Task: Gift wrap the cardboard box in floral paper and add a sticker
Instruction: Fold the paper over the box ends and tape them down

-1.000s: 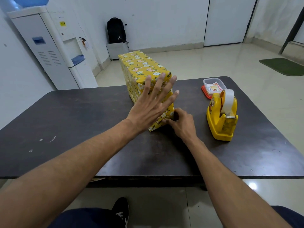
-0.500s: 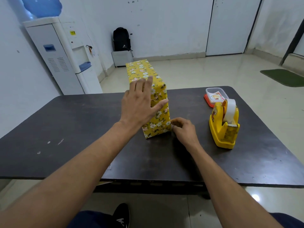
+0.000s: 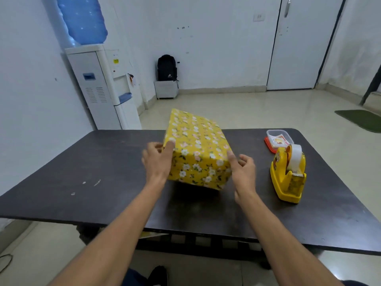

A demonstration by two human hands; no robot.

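The box, wrapped in yellow floral paper, is tilted over the dark table, its broad face turned up and its near lower edge slightly raised. My left hand grips its near left corner, with the thumb on the front face and the fingers round the side. The thumb of my right hand touches the box's right edge, and its fingers are loosely curled beside the box. A clear container of stickers on a red lid lies at the table's far right.
A yellow tape dispenser with a clear roll stands right of the box, close to my right hand. A water dispenser stands beyond the table's far left, and a black backpack sits on a white case by the wall.
The box stood upright on end and has been tipped over onto its broad side. My left hand moved from its front face to its left corner. My right hand rose from the base to the right edge.
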